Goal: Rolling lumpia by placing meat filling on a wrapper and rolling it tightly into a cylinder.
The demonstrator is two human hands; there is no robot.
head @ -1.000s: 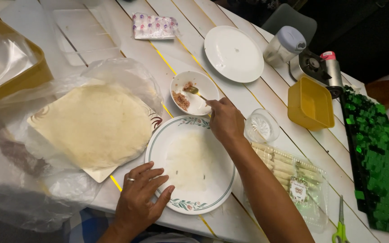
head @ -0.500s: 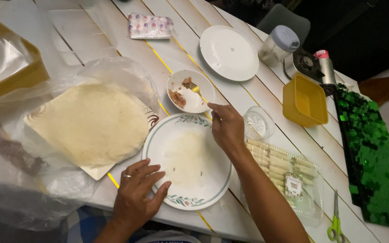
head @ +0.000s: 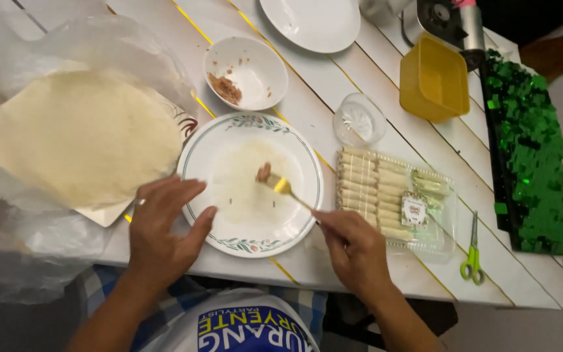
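Two hands, lower half of frame. Right hand (head: pixel 354 251), lower centre-right: closed on handle of one yellow fork (head: pixel 288 190), tines over centre of patterned plate, one small lump of brownish filling (head: pixel 264 172) at tines. Left hand (head: pixel 161 228), lower left: open, fingers spread, fingertips resting on left rim of same plate, holding nothing.

Three pieces of round crockery on white slatted table (head: pixel 333 98):
- one patterned plate (head: pixel 211 225), frame centre, with one thin pale wrapper sheet (head: pixel 242 176) laid flat on it;
- one small white bowl (head: pixel 255 68), upper centre, scraps of brown filling inside;
- one plain white plate (head: pixel 311 21), top edge, partly cut off.

One stack of pale round wrappers (head: pixel 76 133), left, on clear plastic bag (head: pixel 27 254).

One small clear glass dish (head: pixel 358 120), right of centre, just above tray.

One clear plastic tray of rolled wraps (head: pixel 386 195), right of patterned plate; roll count not readable.

One yellow square container (head: pixel 433 79), upper right.

One pair of green-handled scissors (head: pixel 472 257), lower right.

One green sequined cloth (head: pixel 532 156), right edge.
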